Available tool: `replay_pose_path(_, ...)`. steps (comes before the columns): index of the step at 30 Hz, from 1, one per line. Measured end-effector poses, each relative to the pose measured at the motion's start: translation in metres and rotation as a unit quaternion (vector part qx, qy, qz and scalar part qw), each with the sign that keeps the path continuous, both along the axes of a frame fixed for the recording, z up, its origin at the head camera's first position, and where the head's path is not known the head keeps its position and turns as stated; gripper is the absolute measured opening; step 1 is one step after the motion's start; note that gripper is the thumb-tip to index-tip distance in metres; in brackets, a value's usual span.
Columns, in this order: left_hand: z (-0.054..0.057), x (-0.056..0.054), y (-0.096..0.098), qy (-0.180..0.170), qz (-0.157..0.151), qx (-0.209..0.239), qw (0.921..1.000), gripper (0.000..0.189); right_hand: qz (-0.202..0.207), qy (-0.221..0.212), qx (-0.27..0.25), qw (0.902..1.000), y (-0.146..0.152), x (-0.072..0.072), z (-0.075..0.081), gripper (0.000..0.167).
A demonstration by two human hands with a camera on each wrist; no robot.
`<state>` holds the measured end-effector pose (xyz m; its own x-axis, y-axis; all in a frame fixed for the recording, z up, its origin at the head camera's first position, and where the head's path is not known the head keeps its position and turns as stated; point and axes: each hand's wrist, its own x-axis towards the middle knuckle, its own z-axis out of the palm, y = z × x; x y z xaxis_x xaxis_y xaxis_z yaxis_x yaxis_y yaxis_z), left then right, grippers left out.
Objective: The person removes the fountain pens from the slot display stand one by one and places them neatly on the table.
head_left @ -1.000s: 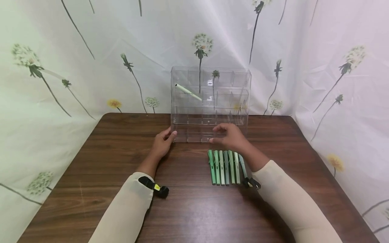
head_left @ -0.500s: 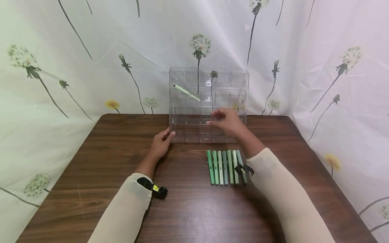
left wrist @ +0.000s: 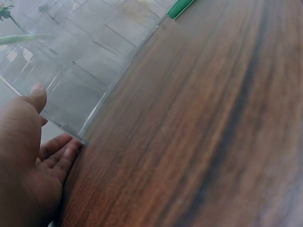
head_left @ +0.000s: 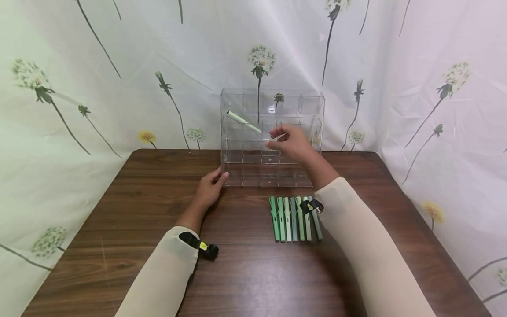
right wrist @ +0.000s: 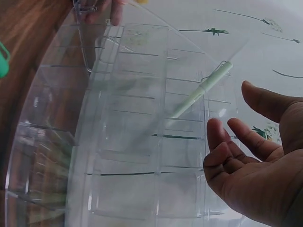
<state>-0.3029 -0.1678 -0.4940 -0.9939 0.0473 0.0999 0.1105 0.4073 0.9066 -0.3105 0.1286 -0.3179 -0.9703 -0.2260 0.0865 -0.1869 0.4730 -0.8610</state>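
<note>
A clear tiered organizer (head_left: 272, 163) with small compartments stands upright at the back of the table. One pale green pen (head_left: 243, 122) leans slantwise in its upper left part, cap end up. At the organizer's lower left corner, my left hand (head_left: 210, 187) grips the side edge, thumb to the front and the other fingers beyond the edge in the left wrist view. My right hand (head_left: 291, 141) hovers before the middle tiers, fingers loosely bent and holding nothing. In the right wrist view the fingertips point toward the pale green pen, apart from it.
Several capped pens (head_left: 294, 220) in green and grey-green shades lie side by side in front of the organizer, under my right forearm. The dark wooden table (head_left: 245, 277) ends at the back against a white curtain (head_left: 190, 53) printed with dandelions.
My right hand has risen from the bottom tier to the middle tiers, shifting slightly left toward the leaning pen. My left hand keeps its place on the organizer.
</note>
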Motion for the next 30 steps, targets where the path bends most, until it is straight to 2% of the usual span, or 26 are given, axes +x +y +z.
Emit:
replay_pose_path(14,0.003,0.003,0.002,-0.004,0.004,0.004,1.0000,0.062,0.011,0.024,-0.006,0.9996,-0.027,-0.020,0.015,0.038)
replay_pose_path(23,0.002,0.000,0.003,0.002,0.001,-0.005,1.0000,0.065,0.018,0.033,-0.035,0.9987,-0.051,-0.028,0.021,0.044)
replay_pose_path(30,-0.001,0.000,0.002,0.002,0.004,-0.002,1.0000,0.064,0.010,0.027,-0.023,0.9993,-0.069,-0.038,0.022,0.049)
